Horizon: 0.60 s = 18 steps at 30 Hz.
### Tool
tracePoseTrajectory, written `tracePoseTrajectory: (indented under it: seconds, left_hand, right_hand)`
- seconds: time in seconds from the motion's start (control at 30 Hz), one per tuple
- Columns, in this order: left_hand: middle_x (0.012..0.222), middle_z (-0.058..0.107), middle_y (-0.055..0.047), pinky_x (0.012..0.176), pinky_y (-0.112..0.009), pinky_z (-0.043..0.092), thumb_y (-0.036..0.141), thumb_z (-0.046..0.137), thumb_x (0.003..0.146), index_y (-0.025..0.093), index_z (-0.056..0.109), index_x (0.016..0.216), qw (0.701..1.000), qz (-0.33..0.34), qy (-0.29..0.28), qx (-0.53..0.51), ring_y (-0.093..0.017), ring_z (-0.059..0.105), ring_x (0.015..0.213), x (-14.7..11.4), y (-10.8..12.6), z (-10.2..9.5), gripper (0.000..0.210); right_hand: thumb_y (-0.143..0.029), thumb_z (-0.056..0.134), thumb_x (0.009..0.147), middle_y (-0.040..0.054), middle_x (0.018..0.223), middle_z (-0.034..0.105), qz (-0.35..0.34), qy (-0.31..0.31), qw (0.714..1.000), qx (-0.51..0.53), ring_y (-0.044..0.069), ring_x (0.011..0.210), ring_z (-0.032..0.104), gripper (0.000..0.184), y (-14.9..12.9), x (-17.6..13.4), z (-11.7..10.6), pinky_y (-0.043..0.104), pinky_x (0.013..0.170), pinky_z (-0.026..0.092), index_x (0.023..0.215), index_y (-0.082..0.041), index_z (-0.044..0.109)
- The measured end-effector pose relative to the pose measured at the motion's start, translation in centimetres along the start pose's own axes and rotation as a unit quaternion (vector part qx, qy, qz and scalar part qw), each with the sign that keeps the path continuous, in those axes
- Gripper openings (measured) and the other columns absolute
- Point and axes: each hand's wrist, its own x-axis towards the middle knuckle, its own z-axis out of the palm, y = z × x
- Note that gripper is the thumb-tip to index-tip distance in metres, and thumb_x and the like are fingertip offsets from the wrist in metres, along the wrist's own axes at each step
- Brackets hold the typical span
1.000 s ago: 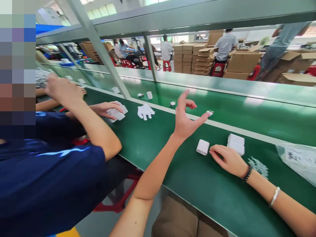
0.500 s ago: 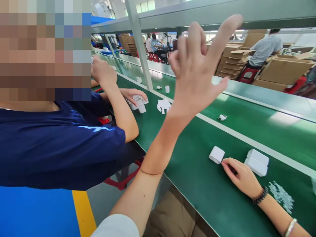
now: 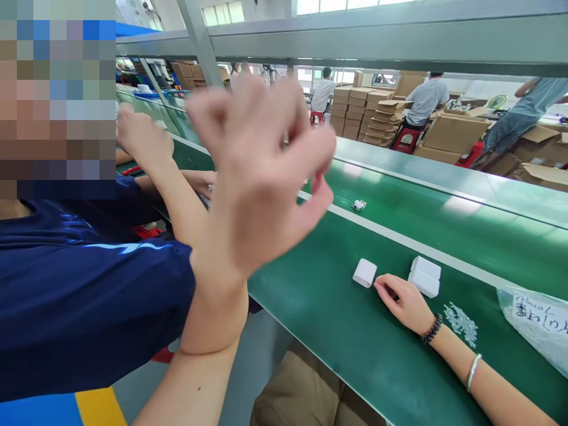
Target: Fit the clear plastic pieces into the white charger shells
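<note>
My left hand [image 3: 266, 171] is raised in the middle of the view, blurred by motion. Its fingers curl in towards the thumb, and I see nothing in them. My right hand [image 3: 403, 299] rests on the green work surface [image 3: 310, 307], with a dark beaded bracelet at the wrist. Its thumb and forefinger tips meet; anything between them is too small to make out. Just left of those fingertips lies a small white shell with rounded sides [image 3: 364, 272]. Behind the hand, two white blocks [image 3: 425, 276] lie side by side. Small clear pieces [image 3: 461, 323] form a pile beside the wrist.
A labelled plastic bag [image 3: 536, 322] lies at the right. Further back is a small white-and-metal part [image 3: 359, 205]. A co-worker in a dark blue shirt [image 3: 110, 284] sits close on my left, one forearm raised. A metal beam [image 3: 377, 35] crosses above; cardboard boxes [image 3: 355, 115] stand behind.
My left hand has moved left in the view and its spread fingers have curled in. The view has turned right, bringing the bag further in. My right hand keeps its place by the white shell.
</note>
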Motion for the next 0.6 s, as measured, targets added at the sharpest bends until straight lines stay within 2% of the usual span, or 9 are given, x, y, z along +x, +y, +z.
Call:
tracePoseTrajectory:
  seconds: [0.03, 0.1, 0.17, 0.2, 0.23, 0.3, 0.4, 0.5, 0.6]
  left_hand:
    - [0.087, 0.052, -0.004, 0.094, -0.052, 0.039, 0.017, 0.054, 0.084, 0.019, 0.058, 0.078, 0.998, 0.02, -0.009, -0.06, -0.024, 0.055, 0.096, -1.4, 1.3, 0.6, 0.007]
    - [0.091, 0.058, -0.004, 0.093, -0.045, 0.044, 0.022, 0.055, 0.087, 0.02, 0.058, 0.09, 0.967, 0.0, -0.139, -0.213, -0.022, 0.058, 0.093, -4.6, 4.2, 3.0, 0.005]
    - [0.115, 0.059, -0.012, 0.09, -0.04, 0.049, 0.045, 0.065, 0.084, 0.017, 0.05, 0.123, 0.899, -0.093, -0.289, -0.317, -0.027, 0.058, 0.106, -7.8, 7.6, 6.4, 0.05]
    - [0.126, 0.054, -0.016, 0.093, -0.043, 0.049, 0.056, 0.07, 0.078, 0.015, 0.041, 0.136, 0.869, -0.133, -0.345, -0.329, -0.031, 0.055, 0.115, -9.2, 9.3, 8.2, 0.076]
    - [0.133, 0.05, -0.019, 0.095, -0.046, 0.049, 0.062, 0.071, 0.075, 0.014, 0.034, 0.143, 0.843, -0.145, -0.395, -0.336, -0.035, 0.053, 0.119, -10.4, 10.9, 9.9, 0.092]
    - [0.129, 0.052, -0.02, 0.09, -0.05, 0.05, 0.062, 0.067, 0.078, 0.013, 0.035, 0.145, 0.824, -0.138, -0.429, -0.345, -0.037, 0.058, 0.112, -12.0, 13.6, 12.8, 0.089]
    - [0.126, 0.054, -0.02, 0.096, -0.051, 0.048, 0.039, 0.061, 0.088, 0.011, 0.049, 0.133, 0.815, -0.12, -0.434, -0.365, -0.037, 0.056, 0.115, -12.6, 15.5, 15.6, 0.054]
    - [0.128, 0.056, -0.017, 0.106, -0.045, 0.043, 0.024, 0.06, 0.085, 0.011, 0.049, 0.133, 0.8, -0.11, -0.424, -0.409, -0.031, 0.053, 0.123, -12.6, 15.2, 16.8, 0.051]
    - [0.13, 0.059, -0.014, 0.104, -0.038, 0.047, 0.029, 0.064, 0.082, 0.013, 0.049, 0.134, 0.769, -0.107, -0.425, -0.465, -0.026, 0.056, 0.12, -12.8, 14.0, 17.3, 0.056]
  right_hand:
    - [-0.027, 0.047, 0.1, 0.0011, 0.071, 0.061, 0.002, 0.01, 1.0, 0.002, 0.014, 0.06, 0.056, 0.018, -0.1, 0.0, 0.0, 0.027, 0.058, 0.045, 0.089, -0.02, 0.059]
    - [-0.028, 0.047, 0.1, 0.0006, 0.07, 0.06, 0.013, 0.034, 0.999, 0.009, 0.014, 0.059, 0.054, 0.018, -0.2, 0.0, 0.0, 0.027, 0.057, 0.043, 0.088, -0.02, 0.058]
    - [-0.029, 0.047, 0.1, 0.0003, 0.069, 0.059, 0.035, 0.058, 0.998, 0.018, 0.013, 0.058, 0.052, 0.019, -0.2, 0.0, -0.1, 0.027, 0.056, 0.041, 0.087, -0.02, 0.058]
    - [-0.029, 0.047, 0.1, 0.0003, 0.069, 0.06, 0.047, 0.069, 0.996, 0.02, 0.013, 0.057, 0.052, 0.02, -0.2, 0.0, -0.1, 0.026, 0.056, 0.041, 0.086, -0.02, 0.058]
    - [-0.03, 0.047, 0.099, 0.0002, 0.069, 0.06, 0.06, 0.078, 0.995, 0.022, 0.013, 0.057, 0.052, 0.02, -0.1, 0.0, -0.1, 0.026, 0.056, 0.041, 0.086, -0.02, 0.058]
    - [-0.03, 0.047, 0.1, 0.0, 0.069, 0.06, 0.079, 0.093, 0.992, 0.021, 0.013, 0.056, 0.052, 0.02, 0.1, 0.1, -0.1, 0.025, 0.054, 0.042, 0.086, -0.02, 0.057]
    - [-0.03, 0.046, 0.1, 0.0002, 0.07, 0.062, 0.092, 0.11, 0.989, 0.018, 0.013, 0.057, 0.053, 0.02, 0.5, 0.1, -0.2, 0.025, 0.054, 0.043, 0.087, -0.02, 0.057]
    - [-0.029, 0.042, 0.102, 0.0015, 0.075, 0.064, 0.088, 0.108, 0.99, 0.013, 0.014, 0.062, 0.058, 0.021, 0.7, 0.3, -0.2, 0.025, 0.059, 0.046, 0.089, -0.02, 0.056]
    - [-0.028, 0.037, 0.103, 0.0044, 0.084, 0.066, 0.078, 0.088, 0.993, -0.005, 0.016, 0.073, 0.062, 0.025, 1.0, 0.4, -0.2, 0.027, 0.067, 0.048, 0.093, -0.02, 0.058]
